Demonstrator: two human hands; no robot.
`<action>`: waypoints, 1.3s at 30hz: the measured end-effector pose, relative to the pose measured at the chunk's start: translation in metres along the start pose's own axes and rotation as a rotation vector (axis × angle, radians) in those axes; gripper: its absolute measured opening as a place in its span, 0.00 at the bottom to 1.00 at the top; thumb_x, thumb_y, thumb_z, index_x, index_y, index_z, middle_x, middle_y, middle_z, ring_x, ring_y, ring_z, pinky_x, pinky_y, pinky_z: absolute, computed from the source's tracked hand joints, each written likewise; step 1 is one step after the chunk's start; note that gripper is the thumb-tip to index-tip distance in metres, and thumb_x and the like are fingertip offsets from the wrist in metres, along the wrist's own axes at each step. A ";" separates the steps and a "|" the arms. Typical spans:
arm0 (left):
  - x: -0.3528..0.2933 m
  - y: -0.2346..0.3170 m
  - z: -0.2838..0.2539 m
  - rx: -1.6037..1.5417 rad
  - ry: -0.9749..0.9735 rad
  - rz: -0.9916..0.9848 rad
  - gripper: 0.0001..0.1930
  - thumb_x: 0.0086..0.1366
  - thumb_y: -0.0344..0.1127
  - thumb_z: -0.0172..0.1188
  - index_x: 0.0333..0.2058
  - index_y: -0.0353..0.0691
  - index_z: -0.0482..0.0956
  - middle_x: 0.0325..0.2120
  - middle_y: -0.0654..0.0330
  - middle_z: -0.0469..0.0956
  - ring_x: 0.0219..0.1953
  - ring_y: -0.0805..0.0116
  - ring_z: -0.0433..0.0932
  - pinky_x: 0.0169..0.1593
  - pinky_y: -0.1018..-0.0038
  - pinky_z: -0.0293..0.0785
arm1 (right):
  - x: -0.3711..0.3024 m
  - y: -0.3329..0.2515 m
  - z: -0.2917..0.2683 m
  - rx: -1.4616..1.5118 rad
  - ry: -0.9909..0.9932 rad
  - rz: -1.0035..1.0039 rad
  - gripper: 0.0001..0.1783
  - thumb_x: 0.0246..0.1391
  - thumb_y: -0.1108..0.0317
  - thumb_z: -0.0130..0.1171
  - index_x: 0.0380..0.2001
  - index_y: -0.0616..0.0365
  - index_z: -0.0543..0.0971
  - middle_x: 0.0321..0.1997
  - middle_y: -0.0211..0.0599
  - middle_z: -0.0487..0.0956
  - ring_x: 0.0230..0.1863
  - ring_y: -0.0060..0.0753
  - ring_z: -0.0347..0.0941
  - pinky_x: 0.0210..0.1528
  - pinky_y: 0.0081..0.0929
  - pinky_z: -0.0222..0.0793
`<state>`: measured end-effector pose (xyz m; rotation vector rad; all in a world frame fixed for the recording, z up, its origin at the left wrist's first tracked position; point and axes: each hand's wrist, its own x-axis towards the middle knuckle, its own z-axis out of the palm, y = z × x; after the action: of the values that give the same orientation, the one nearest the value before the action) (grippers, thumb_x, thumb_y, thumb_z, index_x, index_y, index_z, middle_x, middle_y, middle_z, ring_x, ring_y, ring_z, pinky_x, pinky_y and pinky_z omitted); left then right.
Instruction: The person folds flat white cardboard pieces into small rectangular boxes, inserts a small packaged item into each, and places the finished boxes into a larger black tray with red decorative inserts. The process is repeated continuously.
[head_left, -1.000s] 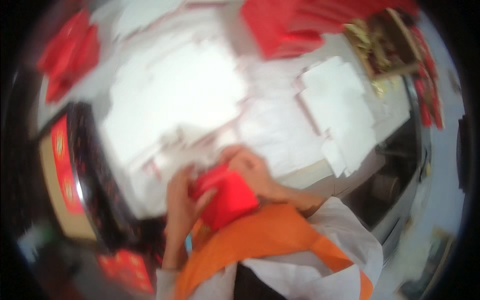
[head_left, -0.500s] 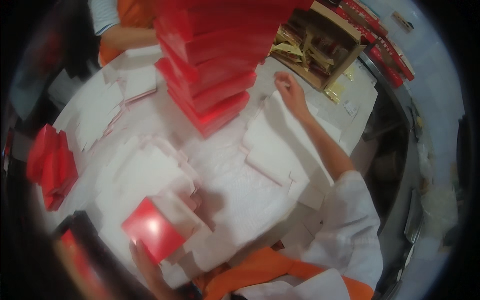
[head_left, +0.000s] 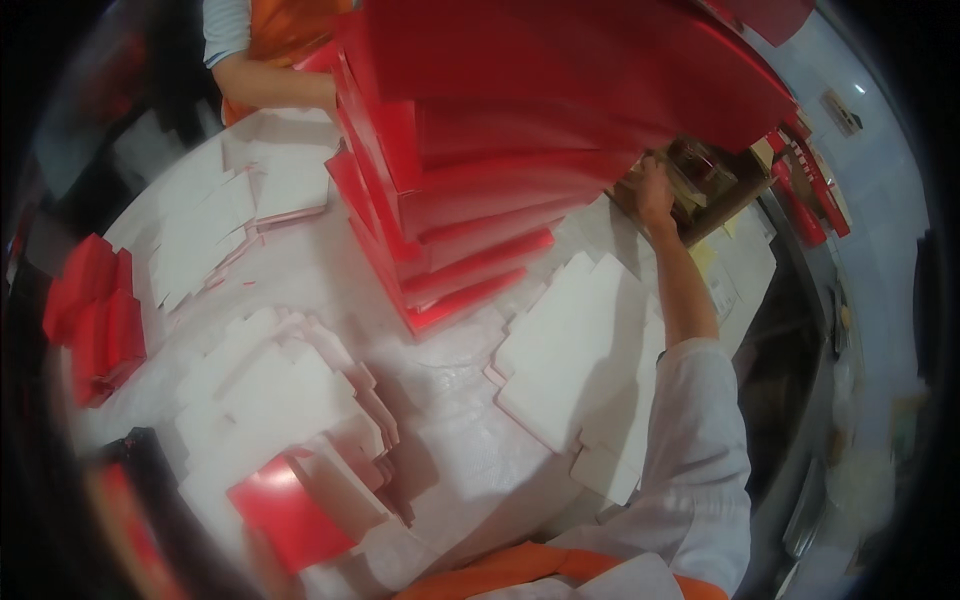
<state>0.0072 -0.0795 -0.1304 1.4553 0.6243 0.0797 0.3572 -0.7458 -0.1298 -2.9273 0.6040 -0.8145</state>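
At the lower left is a small red box, its open white inner side and flaps turned toward the right. My left hand, dim and blurred, is at the box's lower left side and appears to grip it; most of the fingers are hard to make out. My right arm stretches far across the table. My right hand is at the opening of a brown cardboard carton holding wrapped packets. Its fingers are bent in among the packets, their tips partly hidden, and what they pinch cannot be seen.
A tall leaning stack of red boxes fills the upper middle. White flattened box blanks lie in piles at left and right. More red boxes sit at the far left. A person's arm is behind the stack.
My right hand has moved farther away, from above the white blanks to the carton's packets. The view has shifted, and the red stack looks larger. My left hand stays by the small red box.
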 end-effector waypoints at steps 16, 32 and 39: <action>-0.026 0.007 -0.006 -0.319 -0.090 -0.002 0.33 0.57 0.39 0.51 0.60 0.40 0.50 0.56 0.54 0.58 0.56 0.59 0.61 0.57 0.65 0.60 | -0.200 -0.050 -0.185 1.486 -0.467 0.402 0.15 0.59 0.60 0.43 0.42 0.59 0.69 0.37 0.30 0.73 0.34 0.20 0.69 0.31 0.16 0.68; -0.051 -0.021 -0.007 -0.172 -0.125 0.169 0.37 0.53 0.32 0.57 0.58 0.40 0.46 0.50 0.50 0.61 0.51 0.60 0.65 0.49 0.67 0.69 | -0.349 -0.297 -0.186 1.628 -0.974 0.190 0.15 0.61 0.59 0.39 0.35 0.61 0.65 0.40 0.38 0.71 0.40 0.27 0.70 0.36 0.27 0.73; -0.047 -0.027 -0.010 -0.211 -0.106 0.148 0.40 0.52 0.36 0.59 0.59 0.41 0.45 0.50 0.49 0.60 0.52 0.58 0.64 0.50 0.66 0.68 | -0.355 -0.299 -0.181 1.486 -1.251 0.161 0.13 0.61 0.61 0.39 0.32 0.60 0.66 0.35 0.36 0.73 0.32 0.25 0.72 0.35 0.23 0.71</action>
<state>-0.0447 -0.0938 -0.1392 1.2907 0.4081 0.1782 0.0935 -0.3235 -0.1047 -1.4156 -0.0078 0.5125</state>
